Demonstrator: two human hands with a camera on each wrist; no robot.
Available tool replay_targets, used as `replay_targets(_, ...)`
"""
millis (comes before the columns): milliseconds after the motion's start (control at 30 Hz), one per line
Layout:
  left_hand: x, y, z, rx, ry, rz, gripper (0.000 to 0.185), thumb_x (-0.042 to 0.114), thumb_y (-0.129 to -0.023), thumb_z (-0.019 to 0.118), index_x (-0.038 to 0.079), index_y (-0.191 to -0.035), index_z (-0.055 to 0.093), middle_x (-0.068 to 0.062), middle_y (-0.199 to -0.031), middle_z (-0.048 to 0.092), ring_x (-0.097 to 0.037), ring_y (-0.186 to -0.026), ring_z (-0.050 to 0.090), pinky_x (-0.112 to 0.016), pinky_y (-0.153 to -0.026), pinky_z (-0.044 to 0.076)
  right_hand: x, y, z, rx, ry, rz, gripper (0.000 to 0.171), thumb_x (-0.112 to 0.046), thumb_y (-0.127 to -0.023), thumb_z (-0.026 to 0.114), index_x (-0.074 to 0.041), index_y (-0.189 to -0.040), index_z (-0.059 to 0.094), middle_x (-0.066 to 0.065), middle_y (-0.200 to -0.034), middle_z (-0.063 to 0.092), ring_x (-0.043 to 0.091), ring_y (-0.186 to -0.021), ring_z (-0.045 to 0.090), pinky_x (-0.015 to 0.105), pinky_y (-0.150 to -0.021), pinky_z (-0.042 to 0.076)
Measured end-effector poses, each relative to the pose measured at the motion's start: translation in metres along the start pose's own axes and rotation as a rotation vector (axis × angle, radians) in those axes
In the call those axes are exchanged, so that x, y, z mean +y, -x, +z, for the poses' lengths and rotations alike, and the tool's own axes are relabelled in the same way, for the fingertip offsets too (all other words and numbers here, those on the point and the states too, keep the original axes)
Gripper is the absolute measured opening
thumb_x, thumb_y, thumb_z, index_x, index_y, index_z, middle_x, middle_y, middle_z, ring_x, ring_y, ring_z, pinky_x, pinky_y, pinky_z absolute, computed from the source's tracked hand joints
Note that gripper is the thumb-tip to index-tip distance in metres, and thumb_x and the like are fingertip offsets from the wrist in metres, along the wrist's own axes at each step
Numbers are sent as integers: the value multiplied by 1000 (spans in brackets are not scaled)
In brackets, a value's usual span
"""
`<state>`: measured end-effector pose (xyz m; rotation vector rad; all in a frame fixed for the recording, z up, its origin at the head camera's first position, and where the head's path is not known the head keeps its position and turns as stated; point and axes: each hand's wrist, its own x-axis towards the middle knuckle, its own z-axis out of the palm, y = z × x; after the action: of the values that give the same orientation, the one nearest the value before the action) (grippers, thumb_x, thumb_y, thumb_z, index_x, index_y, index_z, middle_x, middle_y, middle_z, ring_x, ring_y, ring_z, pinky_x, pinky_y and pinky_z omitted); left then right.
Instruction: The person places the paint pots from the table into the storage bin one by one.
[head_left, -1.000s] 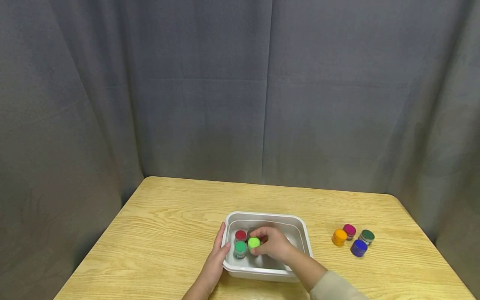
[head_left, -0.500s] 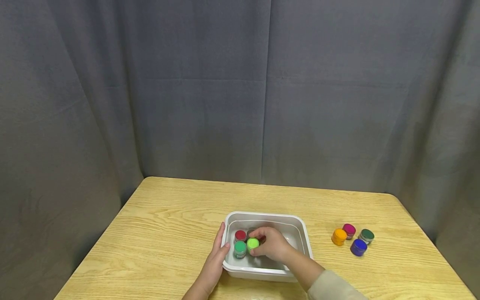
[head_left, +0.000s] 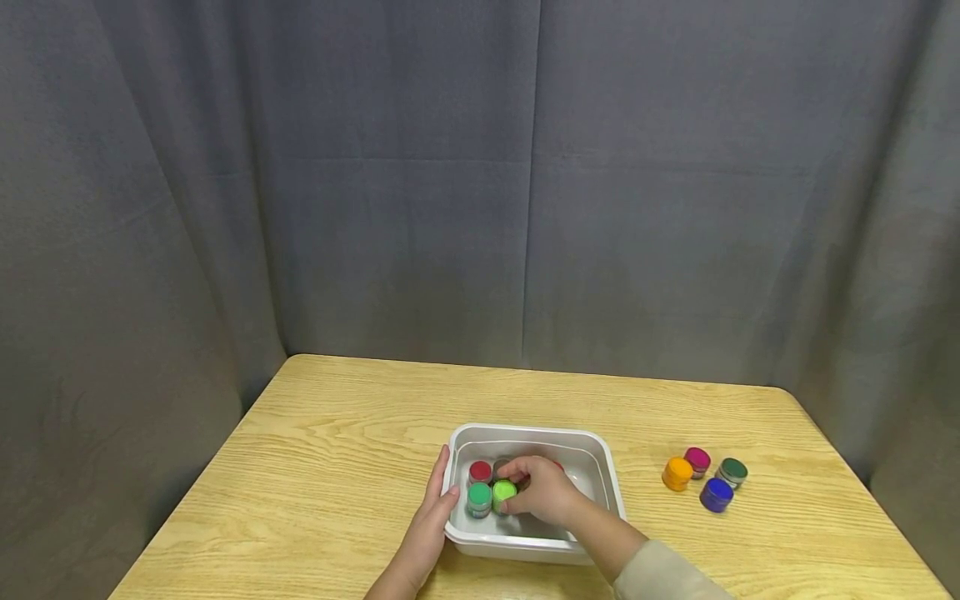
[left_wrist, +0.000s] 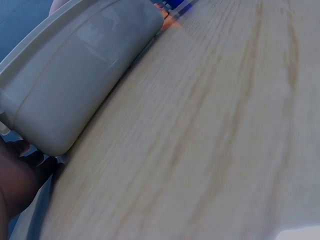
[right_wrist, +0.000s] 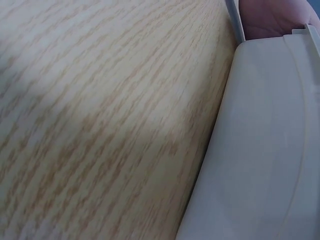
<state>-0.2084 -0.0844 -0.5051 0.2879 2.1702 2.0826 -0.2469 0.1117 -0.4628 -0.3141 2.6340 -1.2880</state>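
Note:
A white plastic tub (head_left: 609, 482) stands on the wooden table near its front middle. My right hand (head_left: 546, 492) reaches into the tub, and its fingers are curled round a lime-lidded jar (head_left: 503, 494). Just left of that jar stands a green-lidded jar (head_left: 479, 497), with a red-lidded jar (head_left: 480, 472) behind it. Another jar behind my fingers is mostly hidden. My left hand (head_left: 437, 500) lies against the tub's left wall, fingers straight and thumb on the rim. The left wrist view shows the tub's outer wall (left_wrist: 75, 85); the right wrist view shows the tub wall (right_wrist: 265, 150).
To the right of the tub, a small cluster stands on the table (head_left: 337, 467): an orange jar (head_left: 677, 473), a magenta jar (head_left: 697, 459), a dark green jar (head_left: 732, 472) and a blue jar (head_left: 716, 495). Grey curtain surrounds the table on three sides.
My right hand has moved the lime-lidded jar slightly down and toward me, close beside the green-lidded jar. The left hand has stayed on the tub.

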Motion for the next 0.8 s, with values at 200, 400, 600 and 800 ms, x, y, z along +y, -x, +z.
replay_targets(200,1,1,0,-3,-9,7,60,24,-105,33,20,-159,8,-15,-166,3,-44,-151,-1,-72,-115,-2,0,2,-1,9,-42,-18,42,-4,-67,86,-4,-106,71,4,-97,66,15,-91,56,29,-82,50)
replay_targets(400,0,0,0,1,-16,14,60,24,-105,33,21,-159,8,-15,-166,4,-44,-151,1,-72,-115,-1,-2,7,-8,18,-99,-56,43,-3,-69,84,0,-110,69,9,-101,67,18,-91,58,26,-79,50)
replay_targets(600,-1,0,0,12,-15,24,59,23,-105,33,21,-159,10,-14,-166,5,-43,-151,2,-71,-115,-1,-6,16,-19,27,-132,-37,44,-6,-75,80,-1,-116,67,13,-102,67,17,-85,55,25,-69,48)
replay_targets(800,1,1,1,19,-22,30,59,23,-105,34,20,-159,11,-14,-166,6,-43,-151,2,-71,-115,-1,-8,23,-33,84,-139,-9,44,-8,-77,80,-1,-117,66,12,-92,63,15,-82,51,20,-63,44)
